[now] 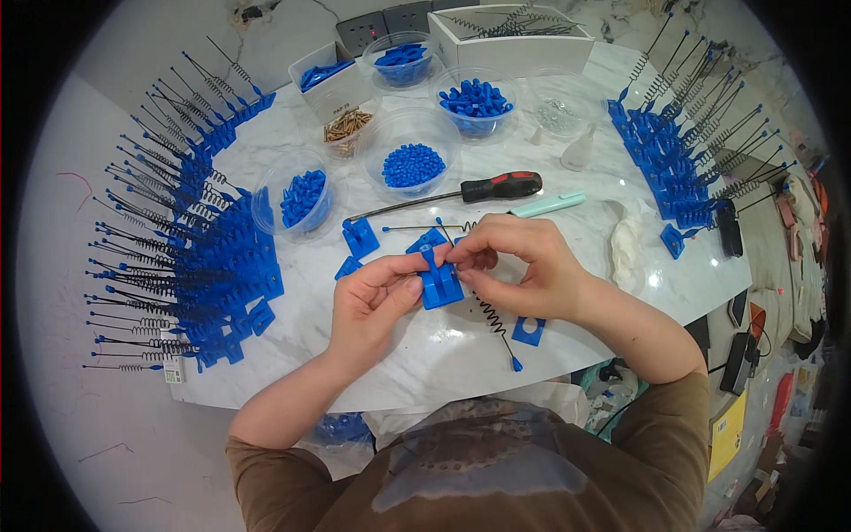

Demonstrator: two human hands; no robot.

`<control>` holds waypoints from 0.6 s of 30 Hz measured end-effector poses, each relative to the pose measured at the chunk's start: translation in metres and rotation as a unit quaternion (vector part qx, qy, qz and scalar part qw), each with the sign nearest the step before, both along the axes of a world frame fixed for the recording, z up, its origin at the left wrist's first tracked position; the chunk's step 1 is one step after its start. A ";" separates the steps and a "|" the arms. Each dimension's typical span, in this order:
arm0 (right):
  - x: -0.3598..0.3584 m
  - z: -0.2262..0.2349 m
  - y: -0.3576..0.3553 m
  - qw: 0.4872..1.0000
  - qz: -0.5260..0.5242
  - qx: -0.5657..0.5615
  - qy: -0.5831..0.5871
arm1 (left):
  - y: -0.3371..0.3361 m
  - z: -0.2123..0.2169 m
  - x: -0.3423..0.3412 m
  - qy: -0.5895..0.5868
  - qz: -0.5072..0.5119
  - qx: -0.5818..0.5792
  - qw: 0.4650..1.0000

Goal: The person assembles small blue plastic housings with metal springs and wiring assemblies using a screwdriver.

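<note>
My left hand [372, 301] grips a blue plastic bracket [441, 288] between thumb and fingers, above the front of the table. Close against the bracket's upper right side, my right hand [523, 264] is closed in a pinch. Whatever its fingertips hold is hidden or too small to name. Below the right hand a black coil spring [490, 317] with a blue tip [517, 363] slants toward the table's front edge; its upper end is hidden. Another blue bracket [361, 237] lies left of my hands, and a flat blue piece with a hole [529, 331] lies to the right.
A screwdriver [501, 186] and a mint-green pen [550, 204] lie beyond my hands. Behind are tubs of blue parts [414, 166] and brass screws [347, 126], and a white box [514, 55] of springs. Rows of blue spring assemblies [230, 257] line the left; more [660, 164] stand right.
</note>
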State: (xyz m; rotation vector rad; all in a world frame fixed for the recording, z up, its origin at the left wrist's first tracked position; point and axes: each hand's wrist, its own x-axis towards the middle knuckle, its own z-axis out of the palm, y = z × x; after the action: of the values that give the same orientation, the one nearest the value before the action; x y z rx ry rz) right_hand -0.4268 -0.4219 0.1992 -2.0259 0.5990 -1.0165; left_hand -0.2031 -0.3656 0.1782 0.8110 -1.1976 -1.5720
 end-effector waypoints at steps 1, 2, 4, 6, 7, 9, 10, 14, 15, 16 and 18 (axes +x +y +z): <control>0.000 -0.001 -0.001 1.000 0.003 0.001 0.001 | 0.000 0.001 0.000 -0.005 0.001 -0.010 1.000; 0.000 -0.002 -0.001 1.000 0.004 0.001 0.000 | 0.000 0.000 -0.001 -0.005 0.002 -0.009 1.000; 0.000 -0.003 -0.002 1.000 0.004 -0.004 0.003 | 0.000 0.000 -0.003 -0.003 0.012 -0.024 1.000; -0.001 -0.004 -0.002 1.000 0.000 -0.013 0.003 | -0.001 0.000 -0.004 0.004 0.008 -0.023 1.000; -0.001 -0.004 -0.002 1.000 -0.001 -0.021 0.002 | 0.000 0.001 -0.005 0.008 0.007 -0.021 1.000; 0.000 -0.007 -0.001 0.999 -0.007 -0.034 0.005 | -0.001 0.002 -0.005 0.008 0.007 -0.019 1.000; 0.000 -0.008 0.000 0.999 -0.016 -0.047 0.008 | -0.001 0.001 -0.005 0.008 0.006 -0.016 1.000; 0.000 -0.005 0.000 0.998 -0.011 -0.054 0.013 | -0.001 0.000 -0.005 0.015 -0.015 -0.030 0.999; 0.000 -0.004 0.000 0.999 -0.008 -0.036 0.011 | -0.001 -0.001 -0.004 0.013 -0.012 -0.013 1.000; 0.000 -0.004 0.000 1.000 -0.004 -0.018 0.008 | -0.001 -0.002 -0.002 0.012 -0.008 0.004 1.000; -0.004 0.003 -0.003 0.999 -0.013 -0.028 0.023 | -0.002 -0.004 0.000 0.021 0.009 0.024 0.999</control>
State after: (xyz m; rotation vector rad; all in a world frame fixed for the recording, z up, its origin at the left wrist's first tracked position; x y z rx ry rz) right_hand -0.4305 -0.4246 0.2023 -2.1004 0.6283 -1.0154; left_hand -0.2031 -0.3678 0.1743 0.8133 -1.1232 -1.6001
